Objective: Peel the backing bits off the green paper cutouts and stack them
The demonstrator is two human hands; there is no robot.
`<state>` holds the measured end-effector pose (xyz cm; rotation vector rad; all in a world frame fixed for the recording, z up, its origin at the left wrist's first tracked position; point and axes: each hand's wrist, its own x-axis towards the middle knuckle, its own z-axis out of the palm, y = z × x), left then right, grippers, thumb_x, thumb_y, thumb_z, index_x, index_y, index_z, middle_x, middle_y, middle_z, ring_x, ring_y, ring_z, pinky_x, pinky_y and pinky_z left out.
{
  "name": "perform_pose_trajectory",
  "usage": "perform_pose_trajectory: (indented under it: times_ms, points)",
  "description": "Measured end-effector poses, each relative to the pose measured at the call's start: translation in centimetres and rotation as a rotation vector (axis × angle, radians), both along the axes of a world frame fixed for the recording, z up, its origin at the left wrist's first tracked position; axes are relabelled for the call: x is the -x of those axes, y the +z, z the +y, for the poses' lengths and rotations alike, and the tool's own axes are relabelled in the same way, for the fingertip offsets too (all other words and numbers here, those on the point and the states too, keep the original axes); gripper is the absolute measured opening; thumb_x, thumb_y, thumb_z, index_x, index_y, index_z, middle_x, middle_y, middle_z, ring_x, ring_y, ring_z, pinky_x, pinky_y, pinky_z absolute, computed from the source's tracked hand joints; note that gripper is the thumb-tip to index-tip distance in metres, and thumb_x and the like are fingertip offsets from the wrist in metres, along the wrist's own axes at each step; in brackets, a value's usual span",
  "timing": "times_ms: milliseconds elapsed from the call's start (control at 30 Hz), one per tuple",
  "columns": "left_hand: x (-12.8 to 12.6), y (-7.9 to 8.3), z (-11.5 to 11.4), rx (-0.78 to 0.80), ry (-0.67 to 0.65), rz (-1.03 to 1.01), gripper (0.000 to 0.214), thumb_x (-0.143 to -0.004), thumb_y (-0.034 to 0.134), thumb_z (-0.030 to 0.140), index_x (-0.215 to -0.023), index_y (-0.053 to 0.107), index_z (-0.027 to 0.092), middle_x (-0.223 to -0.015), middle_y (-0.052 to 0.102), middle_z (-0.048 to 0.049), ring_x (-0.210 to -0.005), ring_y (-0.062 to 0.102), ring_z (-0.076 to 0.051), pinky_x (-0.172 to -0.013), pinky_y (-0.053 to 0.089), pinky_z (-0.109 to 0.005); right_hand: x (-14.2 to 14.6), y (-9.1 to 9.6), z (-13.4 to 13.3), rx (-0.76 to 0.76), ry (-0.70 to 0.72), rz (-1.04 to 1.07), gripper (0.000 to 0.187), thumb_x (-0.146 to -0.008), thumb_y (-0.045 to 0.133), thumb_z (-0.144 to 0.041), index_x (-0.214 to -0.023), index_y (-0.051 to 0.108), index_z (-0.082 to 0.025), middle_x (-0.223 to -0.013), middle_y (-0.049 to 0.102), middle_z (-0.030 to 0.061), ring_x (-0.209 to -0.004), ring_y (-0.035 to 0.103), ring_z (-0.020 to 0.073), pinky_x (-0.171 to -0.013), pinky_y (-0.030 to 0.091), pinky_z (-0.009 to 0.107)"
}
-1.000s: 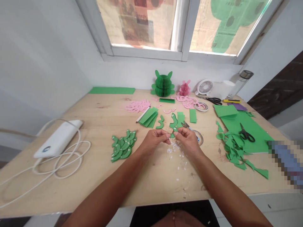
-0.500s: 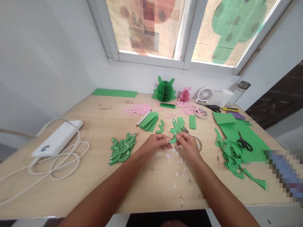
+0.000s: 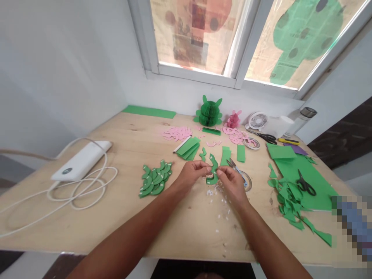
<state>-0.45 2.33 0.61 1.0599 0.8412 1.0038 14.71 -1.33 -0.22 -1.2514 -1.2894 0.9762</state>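
Between both hands is a wavy green paper cutout (image 3: 213, 160) with small white patches on it. My left hand (image 3: 194, 173) pinches its left side near the middle. On the opposite side, the fingertips of my right hand (image 3: 231, 179) grip the same cutout. Small scissors (image 3: 232, 163) and a roll of tape (image 3: 247, 182) lie beside my right hand, partly covered. Another wavy green piece (image 3: 203, 154) rests just behind my left hand. White paper scraps (image 3: 220, 192) are scattered below the hands.
Stacked green cutouts (image 3: 156, 179) lie left. A white power strip (image 3: 81, 161) trails a looped cable. Green offcuts (image 3: 290, 199) and black scissors (image 3: 305, 184) are at right. Behind stand a green paper figure (image 3: 208, 112), pink figure (image 3: 233, 119), fan (image 3: 257, 121) and bottle (image 3: 302, 120).
The view has shifted, so the table's things appear farther right. My fingers now hold the green cutout around its middle rather than near its lower end, and its lower curve shows below them.
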Motion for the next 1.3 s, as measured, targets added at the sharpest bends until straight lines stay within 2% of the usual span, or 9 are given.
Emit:
perform_pose_trajectory:
  times_ms: [200,400,533,767,1033,1233,1300]
  points:
    - [-0.2,0.0,-0.4,-0.018,-0.121,0.027,0.02,-0.06,0.074,0.031,-0.064,0.066,0.013,-0.061,0.064,-0.0024,-0.059,0.057,-0.014,-0.063,0.043,-0.026,-0.4,-0.2,0.2,0.009,-0.065,0.018,0.02,-0.072,0.063,-0.036,-0.073,0.06,-0.017,-0.062,0.055,-0.0016,-0.056,0.048,0.0121,-0.055,0.038,0.024]
    - [-0.5,0.3,-0.6,-0.008,-0.083,-0.043,0.029,-0.06,0.075,0.03,-0.082,0.067,0.014,-0.08,0.067,-0.0043,-0.072,0.058,-0.016,-0.068,0.044,-0.027,-0.3,-0.2,0.1,0.019,-0.051,-0.007,0.018,-0.072,0.061,-0.034,-0.07,0.059,-0.016,-0.058,0.054,-0.0014,-0.054,0.047,0.0115,-0.053,0.038,0.024]
    - [-0.6,0.2,-0.5,-0.011,-0.001,-0.044,0.02,-0.061,0.073,0.031,-0.068,0.064,0.014,-0.065,0.061,0.0013,-0.062,0.052,-0.011,-0.064,0.041,-0.024,0.2,0.0,-0.2,0.016,-0.008,-0.093,0.016,-0.074,0.059,-0.031,-0.068,0.06,-0.016,-0.059,0.057,-0.0005,-0.055,0.048,0.0117,-0.053,0.038,0.024]
    - [-0.5,-0.1,-0.4,0.011,0.005,-0.114,0.022,-0.061,0.073,0.029,-0.056,0.057,0.014,-0.054,0.055,0.0032,-0.056,0.048,-0.01,-0.062,0.039,-0.025,0.3,0.1,-0.4,-0.017,0.022,-0.207,0.015,-0.075,0.058,-0.029,-0.067,0.061,-0.017,-0.059,0.057,-0.0012,-0.056,0.048,0.0118,-0.055,0.039,0.024]
    - [-0.2,0.0,-0.3,0.041,-0.038,-0.116,0.024,-0.06,0.074,0.029,-0.057,0.055,0.015,-0.054,0.052,0.0038,-0.054,0.049,-0.009,-0.062,0.039,-0.025,0.5,-1.2,-0.1,0.072,0.053,-0.024,0.022,-0.072,0.062,-0.038,-0.065,0.059,-0.017,-0.057,0.054,-0.0019,-0.052,0.046,0.011,-0.051,0.036,0.024]
    - [0.1,0.2,0.1,0.122,-0.09,-0.114,0.025,-0.06,0.074,0.032,-0.077,0.066,0.014,-0.065,0.061,-0.0009,-0.062,0.056,-0.013,-0.064,0.042,-0.028,0.7,-0.4,-0.1,0.122,0.007,0.096,0.025,-0.067,0.066,-0.04,-0.063,0.057,-0.017,-0.053,0.052,-0.003,-0.047,0.043,0.0096,-0.047,0.033,0.023]
    - [0.1,0.2,0.1,0.109,-0.078,-0.104,0.023,-0.063,0.072,0.033,-0.076,0.067,0.014,-0.063,0.062,-0.0013,-0.062,0.056,-0.013,-0.066,0.043,-0.028,0.7,-0.2,-0.2,0.131,0.009,0.106,0.024,-0.067,0.066,-0.039,-0.063,0.057,-0.017,-0.052,0.052,-0.0034,-0.047,0.043,0.0092,-0.047,0.033,0.022]
